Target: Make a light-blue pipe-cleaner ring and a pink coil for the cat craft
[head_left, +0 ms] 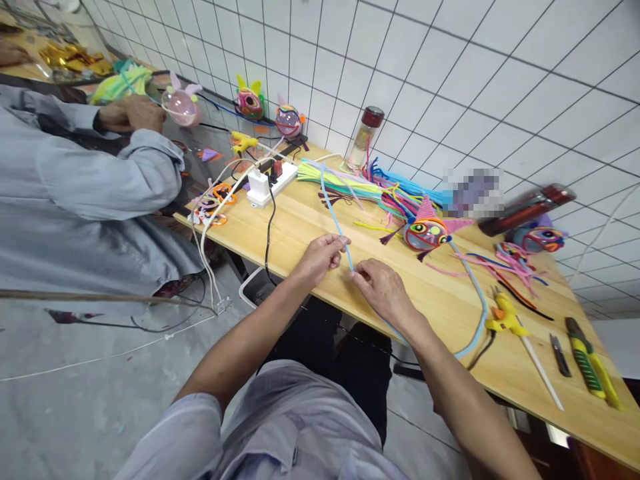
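Note:
My left hand (320,257) and my right hand (383,290) meet over the near edge of a wooden table (440,313). Both pinch one long light blue pipe cleaner (336,223). It runs from the coloured bundle behind, through my fingers, then under my right wrist. A pile of coloured pipe cleaners (360,187) lies just beyond my hands. Next to it rests a round craft face with pink pointed ears (429,230).
A yellow glue gun (507,320), small snips (559,355) and a yellow-green cutter (593,363) lie at the right. A white power strip (265,187) with cables sits at the left. A co-worker in a grey shirt (75,193) sits at the left, hands near a pink bubble toy (181,105).

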A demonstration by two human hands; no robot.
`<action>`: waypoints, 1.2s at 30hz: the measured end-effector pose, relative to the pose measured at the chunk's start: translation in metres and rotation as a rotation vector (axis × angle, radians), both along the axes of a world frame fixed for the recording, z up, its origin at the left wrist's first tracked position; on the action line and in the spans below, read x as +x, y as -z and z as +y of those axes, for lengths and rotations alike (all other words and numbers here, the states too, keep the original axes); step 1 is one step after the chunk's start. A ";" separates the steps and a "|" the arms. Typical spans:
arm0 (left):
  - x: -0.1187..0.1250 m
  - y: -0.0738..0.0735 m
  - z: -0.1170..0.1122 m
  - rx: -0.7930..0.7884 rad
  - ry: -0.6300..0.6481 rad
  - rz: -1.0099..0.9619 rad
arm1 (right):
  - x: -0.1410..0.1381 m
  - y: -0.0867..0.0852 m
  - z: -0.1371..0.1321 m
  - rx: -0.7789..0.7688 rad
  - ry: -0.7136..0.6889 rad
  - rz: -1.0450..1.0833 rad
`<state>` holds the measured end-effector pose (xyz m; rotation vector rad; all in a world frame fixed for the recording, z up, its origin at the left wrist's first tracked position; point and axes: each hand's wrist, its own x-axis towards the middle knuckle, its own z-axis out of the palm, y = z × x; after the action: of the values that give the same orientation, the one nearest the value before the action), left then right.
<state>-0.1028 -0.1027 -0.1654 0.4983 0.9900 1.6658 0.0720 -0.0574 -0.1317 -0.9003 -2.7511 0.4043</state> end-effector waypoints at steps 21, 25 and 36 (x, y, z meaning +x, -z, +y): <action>-0.025 -0.004 0.003 0.039 0.031 -0.060 | 0.017 0.012 -0.004 0.053 -0.055 0.040; -0.024 -0.001 0.003 0.038 0.015 -0.080 | 0.018 0.013 -0.003 0.048 -0.052 0.036; -0.029 0.004 0.003 0.051 0.029 -0.071 | 0.019 0.019 -0.004 0.045 -0.060 0.031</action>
<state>-0.1317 -0.0997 -0.1692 0.4821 0.8871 1.6743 0.0907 -0.0613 -0.1507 -0.7962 -2.7528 0.3615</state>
